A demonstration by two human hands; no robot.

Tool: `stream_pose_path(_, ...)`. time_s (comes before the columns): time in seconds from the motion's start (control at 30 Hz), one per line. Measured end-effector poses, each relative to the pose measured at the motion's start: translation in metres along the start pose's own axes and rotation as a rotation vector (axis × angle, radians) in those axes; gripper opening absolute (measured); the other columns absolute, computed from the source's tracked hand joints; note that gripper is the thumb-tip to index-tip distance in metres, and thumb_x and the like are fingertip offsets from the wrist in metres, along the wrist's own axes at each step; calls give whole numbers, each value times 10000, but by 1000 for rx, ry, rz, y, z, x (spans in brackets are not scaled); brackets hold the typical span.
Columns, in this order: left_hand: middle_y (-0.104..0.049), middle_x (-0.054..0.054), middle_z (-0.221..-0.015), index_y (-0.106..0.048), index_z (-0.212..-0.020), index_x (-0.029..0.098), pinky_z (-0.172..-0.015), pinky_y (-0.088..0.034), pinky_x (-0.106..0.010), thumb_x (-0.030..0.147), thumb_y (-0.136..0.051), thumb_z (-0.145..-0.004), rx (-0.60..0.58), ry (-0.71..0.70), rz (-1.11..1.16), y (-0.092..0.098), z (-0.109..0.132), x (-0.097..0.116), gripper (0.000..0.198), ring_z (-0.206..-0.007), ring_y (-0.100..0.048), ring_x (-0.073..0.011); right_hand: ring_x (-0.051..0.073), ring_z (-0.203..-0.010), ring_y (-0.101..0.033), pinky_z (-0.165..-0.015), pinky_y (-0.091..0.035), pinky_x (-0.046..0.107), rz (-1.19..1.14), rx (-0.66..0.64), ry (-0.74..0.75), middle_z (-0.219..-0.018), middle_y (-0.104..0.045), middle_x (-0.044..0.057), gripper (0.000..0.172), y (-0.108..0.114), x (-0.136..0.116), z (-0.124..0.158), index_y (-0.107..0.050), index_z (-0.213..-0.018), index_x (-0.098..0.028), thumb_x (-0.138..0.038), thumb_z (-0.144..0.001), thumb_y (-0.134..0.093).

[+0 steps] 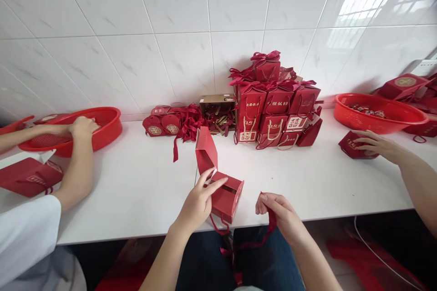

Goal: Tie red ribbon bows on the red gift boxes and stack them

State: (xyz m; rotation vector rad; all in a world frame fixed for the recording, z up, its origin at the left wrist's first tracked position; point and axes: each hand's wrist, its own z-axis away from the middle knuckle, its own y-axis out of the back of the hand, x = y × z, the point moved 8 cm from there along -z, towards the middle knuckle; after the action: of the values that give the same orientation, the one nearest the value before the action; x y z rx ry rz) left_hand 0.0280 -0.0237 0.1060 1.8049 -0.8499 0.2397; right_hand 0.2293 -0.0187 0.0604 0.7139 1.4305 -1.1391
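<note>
Red gift box up front, close to the near edge of the white table, where both arms can work without stretching! Over it comes the left hand, fingers spread across the top, apparently to steady it; whether they grip an edge, I cannot tell. A red upright piece rises just behind (lid or separate carton, hard to call). Out to the right, apart from the box, the right hand is closed on a dark red ribbon, pinched high, perhaps so its length hangs free toward the lap. And at the back, bow-topped boxes stack against the tiled wall, probably for support, a ribbon pile nearby.
</note>
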Motion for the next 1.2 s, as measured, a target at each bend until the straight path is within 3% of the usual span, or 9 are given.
stream_pose_path(0.13,-485,-57,-1419,-708,-1102,278,-992,-528,-385,-28,-378,-800,-101,-36,-58,-3,-10,-4,542,-1234,-554,-245,119,-565,-440,-609,-329,272,-67,-108,-108,-552,-551,13,426,-22,2,-1,-591,-552,-159,-470,-843,-597)
stream_pose_path(0.5,-554,-28,-1385,-716,-1074,269,-1003,-518,-390,-7,-415,-809,-197,-99,1,-8,-20,8,487,-1220,-571,-214,100,-519,-503,-590,-365,237,-162,-178,-173,-518,-573,2,400,-58,11,-11,-644,-609,-135,-461,-838,-610)
stream_pose_path(0.83,-526,-100,-1374,-705,-1008,235,-1018,-489,-452,57,-511,-819,-13,-180,-77,4,-20,32,324,-1302,-463,-271,112,-372,-532,-473,-404,228,-207,-225,-187,-403,-538,-15,401,-73,10,-11,-650,-633,-121,-470,-825,-608)
stream_pose_path(1.0,-490,-82,-1399,-689,-1040,270,-1048,-452,-486,121,-571,-846,32,-245,-29,10,-14,41,272,-1327,-415,-277,109,-366,-536,-432,-348,212,-216,-208,-186,-406,-544,-13,424,-75,7,-12,-640,-646,-121,-497,-835,-590)
stream_pose_path(1.2,-545,-60,-1328,-716,-931,279,-1024,-458,-494,58,-570,-819,110,-349,-58,14,-11,47,288,-1291,-427,-270,113,-388,-537,-480,-401,240,-96,-156,-150,-450,-588,1,510,-73,3,-15,-649,-689,-130,-623,-796,-583)
